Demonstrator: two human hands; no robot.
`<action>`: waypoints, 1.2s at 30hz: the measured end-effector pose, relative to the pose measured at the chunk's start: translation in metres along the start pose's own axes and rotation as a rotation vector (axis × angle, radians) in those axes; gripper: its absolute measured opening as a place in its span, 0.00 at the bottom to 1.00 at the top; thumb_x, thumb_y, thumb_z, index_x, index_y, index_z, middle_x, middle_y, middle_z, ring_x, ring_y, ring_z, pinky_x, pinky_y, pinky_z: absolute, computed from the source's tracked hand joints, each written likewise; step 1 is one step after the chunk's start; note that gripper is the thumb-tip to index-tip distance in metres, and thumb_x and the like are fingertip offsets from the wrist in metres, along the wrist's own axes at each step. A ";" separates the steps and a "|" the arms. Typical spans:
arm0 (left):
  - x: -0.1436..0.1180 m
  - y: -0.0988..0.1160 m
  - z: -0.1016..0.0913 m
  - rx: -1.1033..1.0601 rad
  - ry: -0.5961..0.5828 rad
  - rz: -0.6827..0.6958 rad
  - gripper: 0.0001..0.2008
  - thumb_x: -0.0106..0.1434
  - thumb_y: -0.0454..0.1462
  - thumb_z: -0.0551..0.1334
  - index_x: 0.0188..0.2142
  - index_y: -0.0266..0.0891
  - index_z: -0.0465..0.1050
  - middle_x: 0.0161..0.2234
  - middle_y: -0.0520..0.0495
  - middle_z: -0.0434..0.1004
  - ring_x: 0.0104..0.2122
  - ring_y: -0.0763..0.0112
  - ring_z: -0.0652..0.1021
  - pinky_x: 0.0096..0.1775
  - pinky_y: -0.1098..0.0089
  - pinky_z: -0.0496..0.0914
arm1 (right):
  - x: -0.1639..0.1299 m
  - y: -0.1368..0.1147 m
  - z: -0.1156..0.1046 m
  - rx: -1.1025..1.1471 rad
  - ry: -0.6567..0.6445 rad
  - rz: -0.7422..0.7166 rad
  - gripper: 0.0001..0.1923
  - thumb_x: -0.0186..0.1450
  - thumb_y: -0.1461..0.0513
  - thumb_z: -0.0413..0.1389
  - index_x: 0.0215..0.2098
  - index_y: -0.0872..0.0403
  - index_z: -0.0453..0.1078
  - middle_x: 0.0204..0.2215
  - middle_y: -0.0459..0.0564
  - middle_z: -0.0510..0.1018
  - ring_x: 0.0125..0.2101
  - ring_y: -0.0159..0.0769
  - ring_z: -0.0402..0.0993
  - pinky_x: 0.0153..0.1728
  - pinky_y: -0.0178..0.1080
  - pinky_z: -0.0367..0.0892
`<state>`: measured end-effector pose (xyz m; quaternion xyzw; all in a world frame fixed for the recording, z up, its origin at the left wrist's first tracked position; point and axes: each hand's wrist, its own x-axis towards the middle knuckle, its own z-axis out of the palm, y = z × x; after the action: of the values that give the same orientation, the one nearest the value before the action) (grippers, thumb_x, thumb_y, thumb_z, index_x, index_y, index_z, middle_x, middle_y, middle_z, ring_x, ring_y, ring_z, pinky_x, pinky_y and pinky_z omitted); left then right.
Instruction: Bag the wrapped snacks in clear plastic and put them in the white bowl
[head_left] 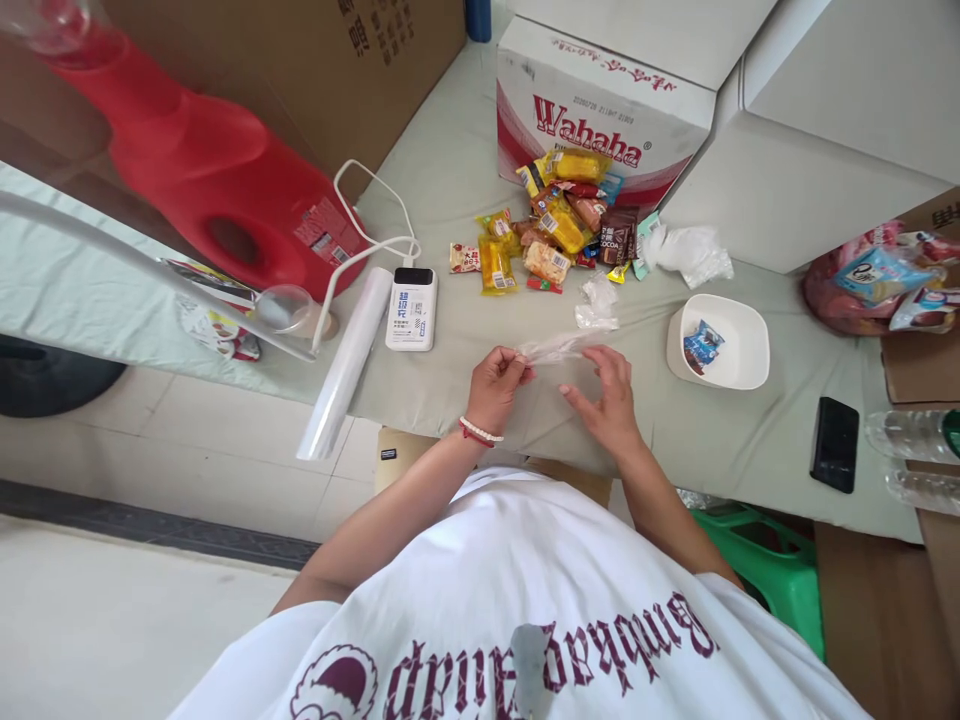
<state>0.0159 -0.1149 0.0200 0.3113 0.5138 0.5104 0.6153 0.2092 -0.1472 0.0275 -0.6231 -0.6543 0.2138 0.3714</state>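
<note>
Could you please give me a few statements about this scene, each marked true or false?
1. The left hand grips a piece of clear plastic. True.
2. The right hand is clenched into a fist. False: the right hand is open, its thumb apart from its fingers.
3. A small blue packet lies in the white tub. True.
4. The black phone is in the white tub. False: the phone lies on the table, to the right of the tub.
5. Wrapped snacks are piled by the Wahaha box. True.
6. The beaded bracelet is on the right wrist. False: the bracelet is on the left wrist.
</note>
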 end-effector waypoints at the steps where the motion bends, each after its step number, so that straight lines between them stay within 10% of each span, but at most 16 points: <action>1: -0.001 0.002 0.000 0.028 -0.020 0.018 0.16 0.56 0.48 0.71 0.31 0.40 0.72 0.32 0.51 0.79 0.30 0.72 0.78 0.40 0.67 0.74 | 0.007 0.001 0.003 0.005 -0.007 -0.010 0.27 0.65 0.47 0.63 0.58 0.47 0.70 0.59 0.59 0.70 0.60 0.51 0.65 0.55 0.55 0.71; 10: -0.007 0.004 -0.020 0.209 -0.064 0.079 0.10 0.55 0.41 0.66 0.24 0.41 0.68 0.26 0.54 0.72 0.28 0.74 0.70 0.35 0.70 0.67 | 0.053 0.008 -0.004 0.161 0.104 0.158 0.14 0.68 0.50 0.56 0.38 0.50 0.75 0.36 0.51 0.79 0.36 0.38 0.75 0.36 0.40 0.72; 16: -0.016 0.005 -0.011 0.165 -0.018 0.144 0.10 0.59 0.44 0.66 0.29 0.41 0.70 0.33 0.51 0.75 0.33 0.71 0.75 0.40 0.68 0.72 | 0.025 -0.013 0.008 0.508 -0.282 0.586 0.29 0.61 0.35 0.59 0.30 0.51 0.72 0.24 0.48 0.76 0.23 0.33 0.69 0.20 0.35 0.63; 19: -0.026 0.002 -0.008 0.199 -0.104 0.149 0.12 0.59 0.45 0.67 0.28 0.41 0.70 0.33 0.50 0.76 0.33 0.70 0.76 0.39 0.68 0.71 | 0.020 -0.018 0.024 0.733 -0.232 0.683 0.29 0.52 0.39 0.69 0.37 0.50 0.71 0.30 0.46 0.78 0.29 0.34 0.74 0.24 0.34 0.69; 23: -0.036 -0.003 -0.019 0.403 -0.300 0.049 0.19 0.63 0.50 0.65 0.23 0.41 0.69 0.20 0.54 0.67 0.23 0.73 0.67 0.29 0.70 0.61 | 0.026 -0.016 0.034 0.833 -0.145 0.622 0.25 0.48 0.46 0.72 0.34 0.50 0.70 0.25 0.41 0.73 0.26 0.31 0.70 0.26 0.35 0.70; 29: -0.024 0.006 -0.023 0.521 0.057 0.305 0.16 0.60 0.49 0.70 0.27 0.42 0.72 0.24 0.54 0.69 0.25 0.72 0.66 0.31 0.69 0.61 | 0.030 -0.019 0.024 0.481 -0.139 0.346 0.12 0.57 0.51 0.66 0.32 0.50 0.75 0.28 0.45 0.78 0.28 0.33 0.70 0.32 0.37 0.70; 36: 0.014 0.000 -0.009 0.323 0.003 0.109 0.09 0.58 0.45 0.69 0.30 0.42 0.79 0.21 0.54 0.74 0.23 0.71 0.72 0.32 0.69 0.67 | 0.017 -0.011 0.015 0.448 -0.093 0.379 0.12 0.60 0.51 0.64 0.32 0.49 0.75 0.27 0.44 0.77 0.25 0.32 0.67 0.30 0.37 0.68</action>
<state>0.0067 -0.1029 0.0132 0.4327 0.5724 0.4543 0.5279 0.1916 -0.1293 0.0298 -0.6264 -0.4791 0.4466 0.4227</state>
